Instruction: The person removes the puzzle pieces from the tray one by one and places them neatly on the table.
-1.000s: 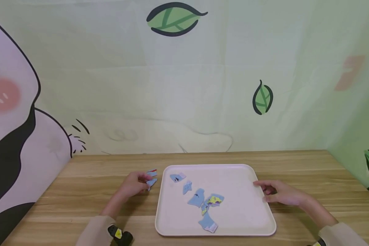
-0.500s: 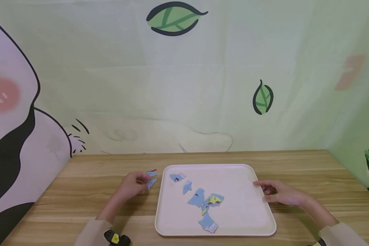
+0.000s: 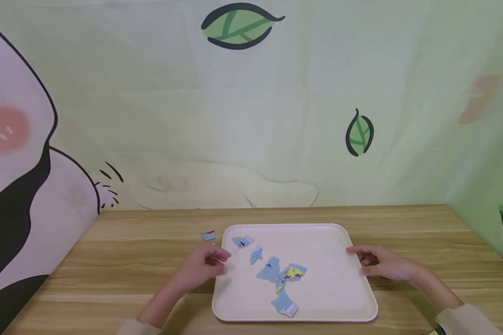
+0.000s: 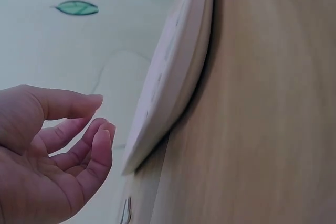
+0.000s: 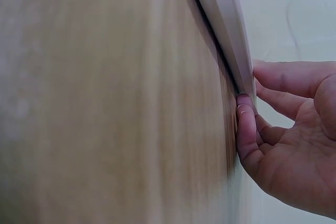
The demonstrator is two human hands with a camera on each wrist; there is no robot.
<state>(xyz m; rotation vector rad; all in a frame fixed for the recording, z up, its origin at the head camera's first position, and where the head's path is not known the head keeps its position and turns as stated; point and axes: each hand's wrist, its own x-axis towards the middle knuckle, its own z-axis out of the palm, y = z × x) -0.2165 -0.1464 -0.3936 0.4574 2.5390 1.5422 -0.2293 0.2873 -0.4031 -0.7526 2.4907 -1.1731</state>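
Observation:
A white tray (image 3: 335,298) lies on the table with several blue printed puzzle pieces (image 3: 269,271) scattered over its left half. My right hand (image 3: 387,264) pinches the tray's right rim; in the right wrist view, fingers (image 5: 247,129) reach under that rim. At the opposite side, my left hand (image 3: 198,269) hovers by the left rim, its fingers loosely curved with nothing between them. The left wrist view shows this hand (image 4: 58,150) apart from the tray's edge (image 4: 181,77). A puzzle piece with a red edge (image 3: 208,236) lies on the table beyond the left hand, which mostly hides another.
The wooden table (image 3: 109,260) extends on both sides of the tray. Behind it hangs a pale green backdrop (image 3: 251,116) with printed leaves and a panda figure (image 3: 71,186) at the left.
My left hand has let go of the blue puzzle piece on the table and moved right to the tray's left rim. The right hand stays on the right rim.

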